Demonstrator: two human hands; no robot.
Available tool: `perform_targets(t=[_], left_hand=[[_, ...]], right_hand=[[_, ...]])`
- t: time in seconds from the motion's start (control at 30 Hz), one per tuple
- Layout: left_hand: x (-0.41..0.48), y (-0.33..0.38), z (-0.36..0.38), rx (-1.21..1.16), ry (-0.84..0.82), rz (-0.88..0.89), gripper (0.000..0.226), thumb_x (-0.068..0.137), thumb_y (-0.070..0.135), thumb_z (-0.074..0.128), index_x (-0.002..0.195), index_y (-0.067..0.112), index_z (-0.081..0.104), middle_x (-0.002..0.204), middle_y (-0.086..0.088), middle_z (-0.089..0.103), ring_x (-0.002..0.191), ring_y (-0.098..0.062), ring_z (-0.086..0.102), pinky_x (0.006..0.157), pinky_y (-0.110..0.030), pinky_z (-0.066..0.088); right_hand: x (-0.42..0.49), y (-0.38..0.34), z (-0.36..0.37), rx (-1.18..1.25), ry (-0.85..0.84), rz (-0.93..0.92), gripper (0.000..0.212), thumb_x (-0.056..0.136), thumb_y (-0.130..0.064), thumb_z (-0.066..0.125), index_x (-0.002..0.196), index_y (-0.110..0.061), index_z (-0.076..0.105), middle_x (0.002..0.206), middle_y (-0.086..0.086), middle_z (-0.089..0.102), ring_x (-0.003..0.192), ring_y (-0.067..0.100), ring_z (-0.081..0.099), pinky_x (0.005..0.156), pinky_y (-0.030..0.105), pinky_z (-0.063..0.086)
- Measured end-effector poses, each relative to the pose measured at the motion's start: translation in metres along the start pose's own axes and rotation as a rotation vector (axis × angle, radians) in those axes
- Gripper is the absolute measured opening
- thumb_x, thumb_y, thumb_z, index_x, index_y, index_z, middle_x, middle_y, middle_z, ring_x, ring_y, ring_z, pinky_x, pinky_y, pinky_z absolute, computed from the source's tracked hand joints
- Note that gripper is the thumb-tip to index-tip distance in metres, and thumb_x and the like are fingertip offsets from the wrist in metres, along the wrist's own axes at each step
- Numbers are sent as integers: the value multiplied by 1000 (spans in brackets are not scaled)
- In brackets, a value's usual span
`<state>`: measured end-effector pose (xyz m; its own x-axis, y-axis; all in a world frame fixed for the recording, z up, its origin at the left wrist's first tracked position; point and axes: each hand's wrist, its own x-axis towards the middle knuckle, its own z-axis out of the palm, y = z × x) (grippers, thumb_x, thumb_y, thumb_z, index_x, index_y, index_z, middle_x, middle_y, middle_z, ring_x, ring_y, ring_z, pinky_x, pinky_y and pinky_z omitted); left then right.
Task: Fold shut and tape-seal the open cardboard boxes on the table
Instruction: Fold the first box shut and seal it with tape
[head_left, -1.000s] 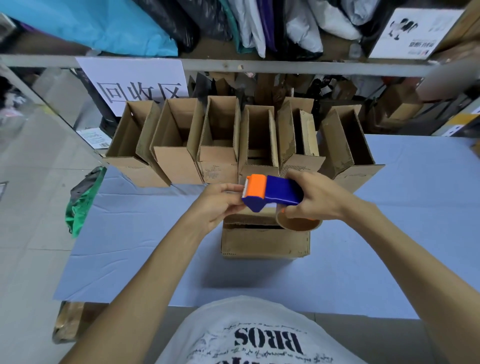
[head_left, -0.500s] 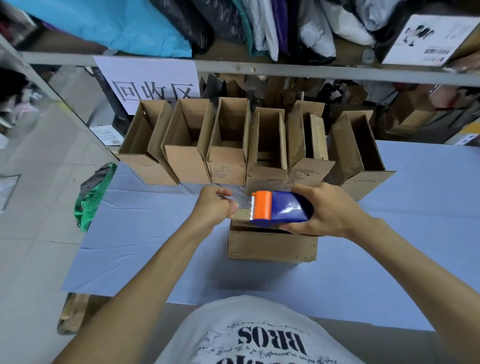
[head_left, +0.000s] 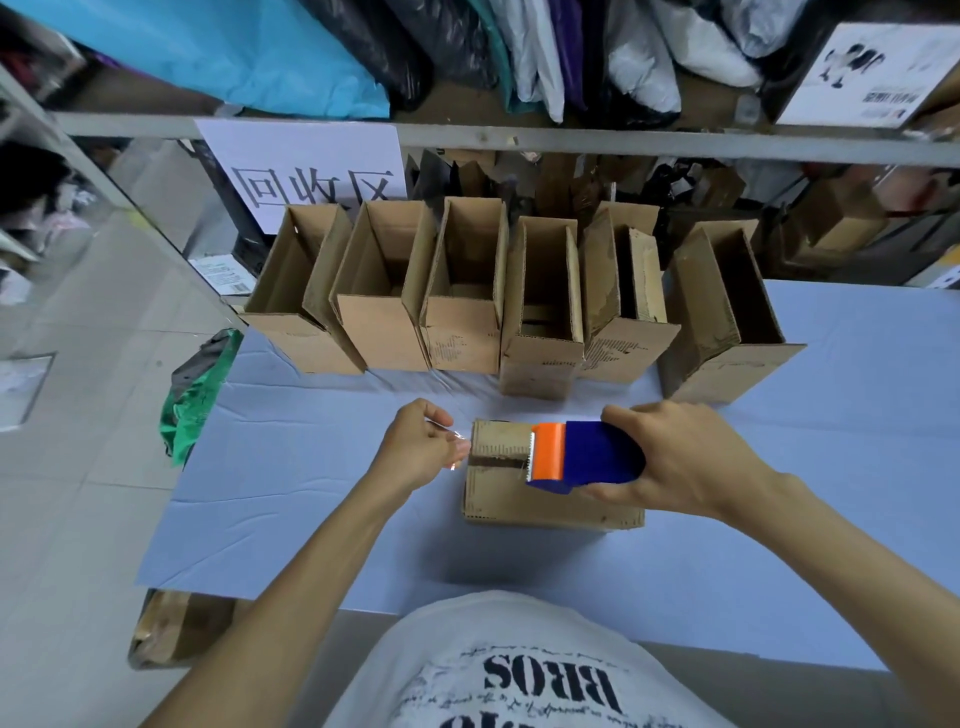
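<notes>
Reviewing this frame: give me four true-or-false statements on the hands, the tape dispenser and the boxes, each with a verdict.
1. The right hand grips the tape dispenser. True.
2. The left hand is open and holds nothing. False: it pinches the clear tape end at the left edge of the front box.
3. Six open boxes stand in a row at the back. True.
4. The tape dispenser is over one of the open boxes. False: it is over the folded-shut box in front of them.
</notes>
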<state>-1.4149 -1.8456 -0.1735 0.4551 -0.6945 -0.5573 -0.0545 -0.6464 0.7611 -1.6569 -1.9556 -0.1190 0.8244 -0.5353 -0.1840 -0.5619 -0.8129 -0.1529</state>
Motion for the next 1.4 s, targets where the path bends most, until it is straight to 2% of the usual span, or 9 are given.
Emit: perform_targets(t=[0.2,0.33,0.53,0.83,1.0,1.1,1.23,1.33,1.4], left_hand=[[9,-7,-1,-32,-2,16,20,88,-3,64,89,11,50,81,-10,60,76,-19,62,81,-34,57],[13,-16,-2,-15,30,-1,21,88,-4,63,87,13,50,81,-11,62,76,-20,63,78,-31,57],[18,-25,0,-17,27,-23,20,87,0,65,88,14,52,85,-10,62,78,-22,66,92,-45,54],[25,-34,4,2,48,-16,19,87,1,65,90,15,53,80,-7,64,90,-29,68,92,-47,54],[25,-38,4,-6,49,-21,19,87,-1,65,90,14,52,82,-8,63,80,-24,67,89,-43,56],[25,-40,8,11,77,-8,18,86,-3,63,93,10,52,81,-7,61,78,-24,65,84,-40,57],[22,-41,17,41,127,23,19,82,-5,66,93,7,56,83,-11,64,65,-15,63,60,-23,57],[23,-39,22,75,144,58,21,80,-4,67,95,9,60,79,-8,68,67,-17,67,70,-36,60],[23,-37,23,110,147,83,22,82,-3,65,97,13,62,77,-3,68,74,-20,67,72,-33,58]], right_hand=[[10,-9,-5,-74,-43,-22,66,76,-76,53,120,-27,47,107,-6,65,88,15,60,63,20,41],[17,-17,-1,-118,-72,-2,63,77,-76,51,116,-26,47,104,-5,64,79,15,53,60,23,35],[25,-18,26,-167,-87,50,65,76,-77,48,114,-24,47,101,-1,65,85,24,62,65,29,45],[27,-11,32,-78,-66,45,69,75,-79,50,121,-27,46,109,-6,65,92,18,62,71,25,51],[26,-11,31,-70,-53,45,68,75,-78,51,119,-27,47,108,-7,66,92,18,62,68,23,48],[27,-10,33,-75,-41,46,68,73,-81,50,116,-27,47,105,-7,66,89,18,62,69,26,50],[29,-9,38,-84,-47,45,70,71,-82,46,115,-28,47,104,-6,66,88,19,63,72,30,53],[31,-9,38,-98,-38,46,70,71,-82,47,114,-27,48,104,-6,67,88,20,63,72,31,53],[34,-8,37,-82,-36,45,68,71,-81,50,114,-27,48,105,-6,67,89,19,63,72,31,53]])
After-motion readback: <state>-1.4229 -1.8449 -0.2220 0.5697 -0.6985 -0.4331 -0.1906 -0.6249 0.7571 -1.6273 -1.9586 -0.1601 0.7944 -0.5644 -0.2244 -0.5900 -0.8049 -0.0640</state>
